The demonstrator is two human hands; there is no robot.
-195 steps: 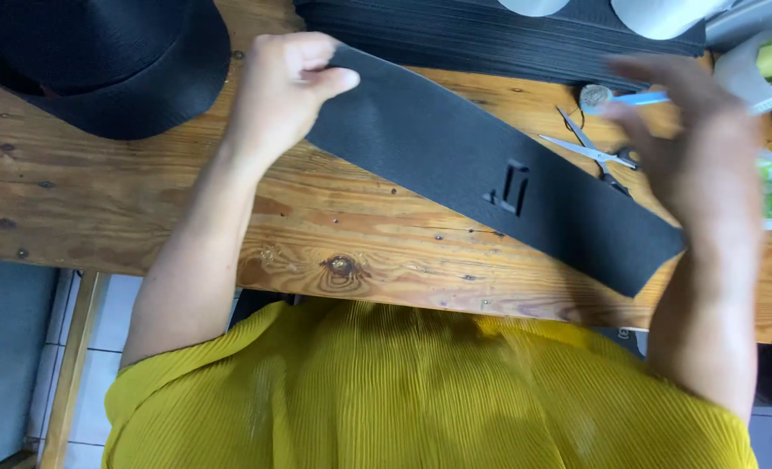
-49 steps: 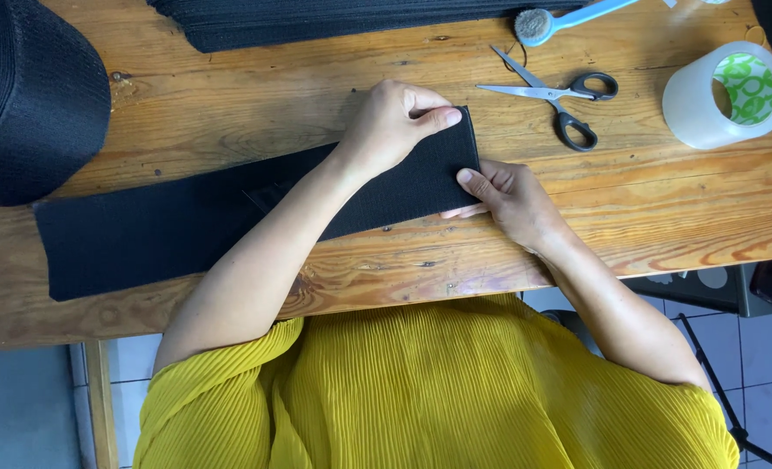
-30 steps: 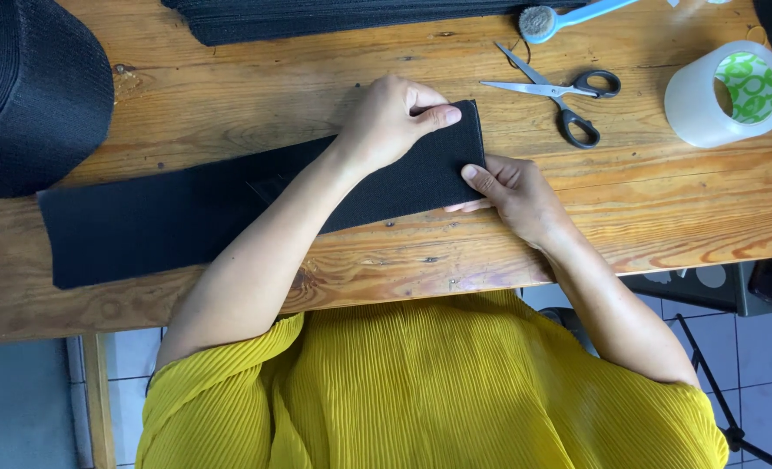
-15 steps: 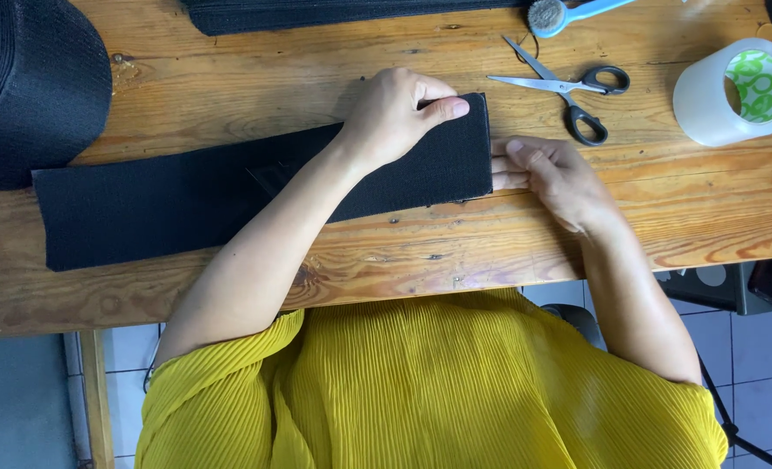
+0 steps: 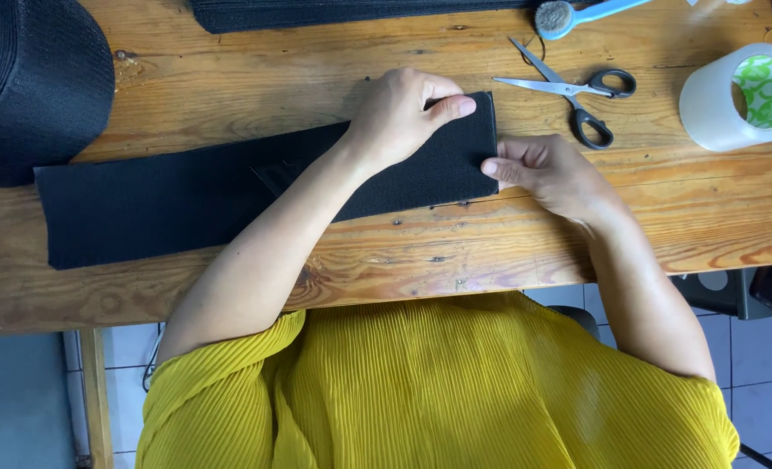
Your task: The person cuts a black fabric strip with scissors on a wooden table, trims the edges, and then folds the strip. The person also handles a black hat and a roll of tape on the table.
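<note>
A long black fabric strip (image 5: pixel 168 195) lies flat along the wooden table (image 5: pixel 490 252). My left hand (image 5: pixel 401 115) presses down on its right end, fingers curled and thumb stretched toward the strip's top right corner. My right hand (image 5: pixel 546 174) sits just past the strip's right edge, with its fingertips pinching that edge near the lower corner. My left forearm crosses over the middle of the strip and hides part of it.
Scissors (image 5: pixel 577 95) lie behind my right hand. A roll of clear tape (image 5: pixel 738 97) stands at the right, and a brush with a blue handle (image 5: pixel 568 16) lies at the back. A black hat (image 5: pixel 29 82) fills the left corner. More black material (image 5: pixel 334 12) lies along the far edge.
The strip, earlier held up slanting between both hands, now lies flat. In the last second my right hand slid off the strip's lower right corner to its right edge.
</note>
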